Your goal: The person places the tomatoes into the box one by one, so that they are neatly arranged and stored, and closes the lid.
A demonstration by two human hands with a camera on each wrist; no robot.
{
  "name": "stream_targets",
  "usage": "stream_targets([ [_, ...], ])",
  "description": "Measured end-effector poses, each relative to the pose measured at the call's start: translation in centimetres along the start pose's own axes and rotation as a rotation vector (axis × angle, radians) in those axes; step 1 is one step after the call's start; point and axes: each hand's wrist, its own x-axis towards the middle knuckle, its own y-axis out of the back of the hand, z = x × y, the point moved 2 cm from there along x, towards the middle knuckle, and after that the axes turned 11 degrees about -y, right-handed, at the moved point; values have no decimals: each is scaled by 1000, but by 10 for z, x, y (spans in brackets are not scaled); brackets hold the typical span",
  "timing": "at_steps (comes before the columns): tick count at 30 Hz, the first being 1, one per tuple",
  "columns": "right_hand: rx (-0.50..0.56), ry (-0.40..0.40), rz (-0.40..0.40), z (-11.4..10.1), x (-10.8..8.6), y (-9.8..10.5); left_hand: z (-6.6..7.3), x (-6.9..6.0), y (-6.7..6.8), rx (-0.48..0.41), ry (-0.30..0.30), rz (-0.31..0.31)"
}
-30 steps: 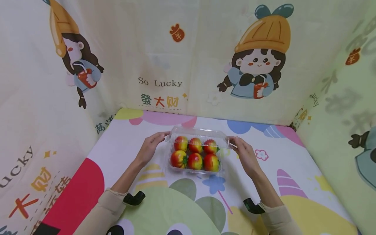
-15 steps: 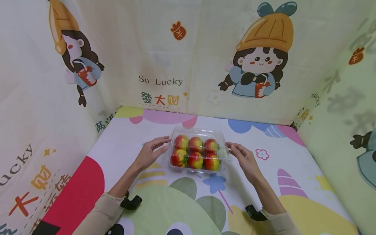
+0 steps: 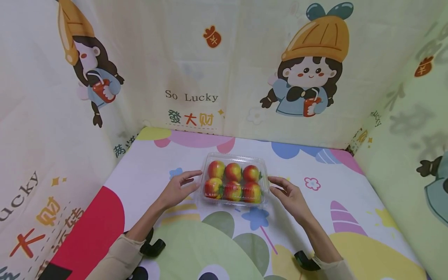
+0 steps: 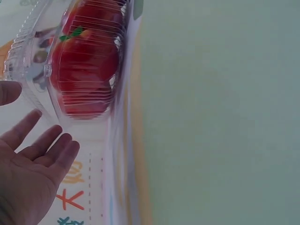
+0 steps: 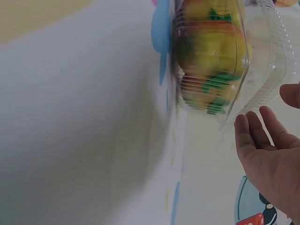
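Observation:
A clear plastic clamshell box [image 3: 263, 160] sits on the table with several red-and-yellow fruits [image 3: 233, 172] in two rows, some showing green leaves. Its hinged lid lies over the fruits; whether the front edge is fully down, I cannot tell. My left hand [image 3: 178, 189] is at the box's left side, fingers extended and thumb apart, with nothing gripped. At the right side is my right hand [image 3: 289, 197], fingers loosely bent near the rim. In the right wrist view a gap separates the thumb from the fingers [image 5: 257, 129], and nothing is pinched there.
The table [image 3: 297, 175] wears a cloth printed with cartoon shapes. Patterned fabric walls [image 3: 241, 77] rise at the back, left and right. Black wrist mounts [image 3: 154, 247] stick out at both cuffs.
The raised lid has come down over the fruits toward the front. Both hands have lowered with it, and the right hand has let go of the lid's edge.

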Motion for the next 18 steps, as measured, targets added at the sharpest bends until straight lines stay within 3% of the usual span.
stream_targets([
  [4,7,-8,-24,4,-3,-2,-2,-4,-1,7,3,-21],
  [10,-8,-4,-45,6,-7,-4,-3,-6,-2,24,-43,-42],
  [14,-24,37,-56,7,-10,-4,-4,-8,-2,39,-59,-55],
  [18,-44,71,-75,9,-11,-4,-4,-8,-3,17,-35,-67],
])
